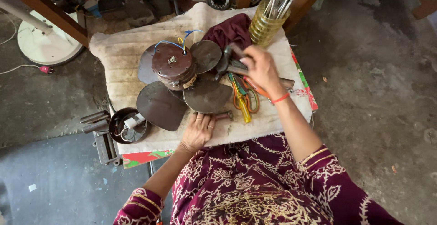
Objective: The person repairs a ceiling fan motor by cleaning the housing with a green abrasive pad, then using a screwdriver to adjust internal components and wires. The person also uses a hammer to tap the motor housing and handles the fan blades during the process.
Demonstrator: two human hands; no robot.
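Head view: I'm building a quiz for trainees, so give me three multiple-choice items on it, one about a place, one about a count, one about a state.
1. Where does the fan motor sit?
A. on the cloth-covered board
B. on the floor
C. in the jar

2. How many fan blades show around the motor?
A. two
B. four
C. six

3. What is the right hand doing?
A. resting flat
B. gripping a hammer
C. hanging idle

Answers:
1 A: the motor rests on the cloth.
2 B: four dark blades ring it.
3 B: the fingers are closed round the hammer, while the left hand lies flat by a blade.
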